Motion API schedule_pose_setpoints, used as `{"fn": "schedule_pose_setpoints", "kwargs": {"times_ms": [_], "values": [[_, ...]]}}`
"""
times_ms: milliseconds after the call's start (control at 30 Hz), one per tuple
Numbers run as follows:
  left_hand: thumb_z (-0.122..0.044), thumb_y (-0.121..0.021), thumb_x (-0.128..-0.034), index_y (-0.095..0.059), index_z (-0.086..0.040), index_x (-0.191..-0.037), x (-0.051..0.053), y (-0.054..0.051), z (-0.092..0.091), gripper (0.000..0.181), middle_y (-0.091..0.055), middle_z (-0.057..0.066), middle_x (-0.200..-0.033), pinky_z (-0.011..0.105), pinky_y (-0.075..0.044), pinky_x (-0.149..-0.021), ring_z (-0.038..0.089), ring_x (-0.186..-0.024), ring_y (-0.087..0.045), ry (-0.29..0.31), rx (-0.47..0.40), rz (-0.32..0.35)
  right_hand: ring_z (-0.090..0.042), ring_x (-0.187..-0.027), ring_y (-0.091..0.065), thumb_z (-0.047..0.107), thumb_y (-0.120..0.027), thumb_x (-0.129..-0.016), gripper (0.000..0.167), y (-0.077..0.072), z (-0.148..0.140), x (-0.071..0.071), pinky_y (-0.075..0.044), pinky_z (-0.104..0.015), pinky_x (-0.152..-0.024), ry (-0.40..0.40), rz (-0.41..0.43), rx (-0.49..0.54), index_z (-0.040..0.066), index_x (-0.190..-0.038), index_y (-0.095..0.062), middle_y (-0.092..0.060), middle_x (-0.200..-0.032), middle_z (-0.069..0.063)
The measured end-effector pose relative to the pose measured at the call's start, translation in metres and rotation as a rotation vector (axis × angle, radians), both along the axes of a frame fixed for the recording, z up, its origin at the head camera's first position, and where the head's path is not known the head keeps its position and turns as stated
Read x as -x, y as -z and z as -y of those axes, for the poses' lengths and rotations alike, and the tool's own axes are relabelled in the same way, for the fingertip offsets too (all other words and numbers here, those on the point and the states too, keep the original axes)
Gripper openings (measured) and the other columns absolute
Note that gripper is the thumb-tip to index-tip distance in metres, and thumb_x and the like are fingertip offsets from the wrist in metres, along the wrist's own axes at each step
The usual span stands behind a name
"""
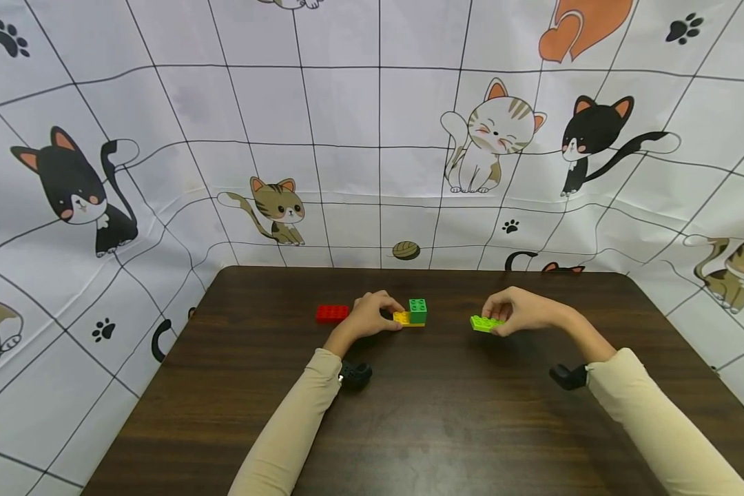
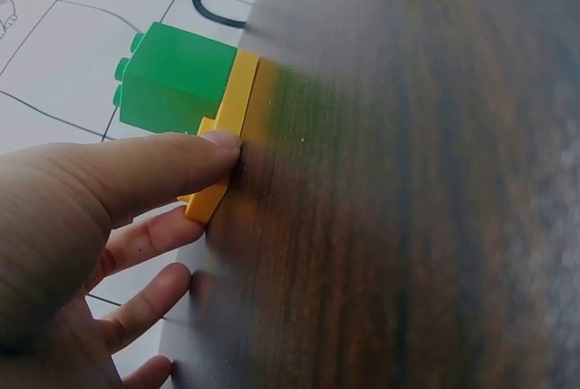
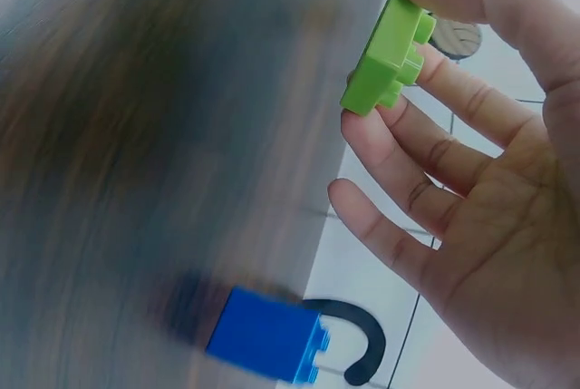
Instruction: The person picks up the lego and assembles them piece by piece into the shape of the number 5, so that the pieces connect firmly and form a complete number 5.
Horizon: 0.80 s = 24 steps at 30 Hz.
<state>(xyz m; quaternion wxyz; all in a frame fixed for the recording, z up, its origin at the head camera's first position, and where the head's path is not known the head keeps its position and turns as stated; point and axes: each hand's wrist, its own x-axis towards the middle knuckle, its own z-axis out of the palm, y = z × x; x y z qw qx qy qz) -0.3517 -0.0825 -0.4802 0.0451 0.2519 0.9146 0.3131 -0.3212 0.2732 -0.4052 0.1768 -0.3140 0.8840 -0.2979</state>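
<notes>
Thumb and fingers of my left hand (image 1: 370, 315) pinch the near end of a flat yellow building brick (image 2: 237, 94) on the table. A taller green brick (image 1: 418, 311) stands on the yellow one's right end, its studs facing up. Off to the right, my right hand (image 1: 527, 311) grips a lime-green brick (image 1: 483, 324) between thumb and fingers. In the right wrist view this lime-green brick (image 3: 385, 53) appears held over the table, studs toward the palm side. A red brick (image 1: 332, 314) lies just left of my left hand.
A blue brick (image 3: 267, 335) sits on the table beyond the right hand; in the head view it is hidden. The dark wooden table (image 1: 409, 413) ends at a white cat-patterned curtain (image 1: 347, 172) at the back. Black wrist devices (image 1: 355, 376) are worn below both hands.
</notes>
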Motion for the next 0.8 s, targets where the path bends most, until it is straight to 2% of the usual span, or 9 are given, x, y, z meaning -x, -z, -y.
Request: {"fn": "schedule_pose_setpoints", "kwargs": {"times_ms": [333, 500, 800], "values": [[-0.027, -0.079, -0.0896, -0.076, -0.016, -0.118, 0.001, 0.003, -0.002, 0.03, -0.065, 0.003, -0.114, 0.049, -0.036, -0.101, 0.024, -0.113, -0.054, -0.006, 0.013, 0.0, -0.017, -0.084, -0.06, 0.007, -0.077, -0.084, 0.024, 0.004, 0.02, 0.017, -0.054, -0.026, -0.075, 0.028, -0.037, 0.055, 0.005, -0.108, -0.073, -0.07, -0.098, -0.008], [-0.026, -0.08, -0.0894, -0.077, -0.016, -0.117, 0.001, 0.002, -0.002, 0.03, -0.065, 0.004, -0.116, 0.05, -0.035, -0.102, 0.025, -0.114, -0.054, -0.007, 0.003, 0.003, -0.019, -0.085, -0.061, 0.012, -0.08, -0.085, 0.026, 0.005, 0.031, 0.02, -0.054, -0.026, -0.076, 0.06, -0.07, 0.074, 0.006, -0.11, -0.074, -0.071, -0.101, -0.008], [-0.026, -0.08, -0.089, -0.077, -0.017, -0.117, 0.0, 0.001, 0.0, 0.029, -0.065, 0.003, -0.115, 0.05, -0.035, -0.101, 0.025, -0.114, -0.053, -0.007, -0.004, 0.008, -0.021, -0.092, -0.064, 0.015, -0.08, -0.087, 0.03, 0.003, 0.05, 0.021, -0.056, -0.027, -0.082, 0.103, -0.073, 0.185, 0.008, -0.115, -0.073, -0.072, -0.108, -0.009]]}}
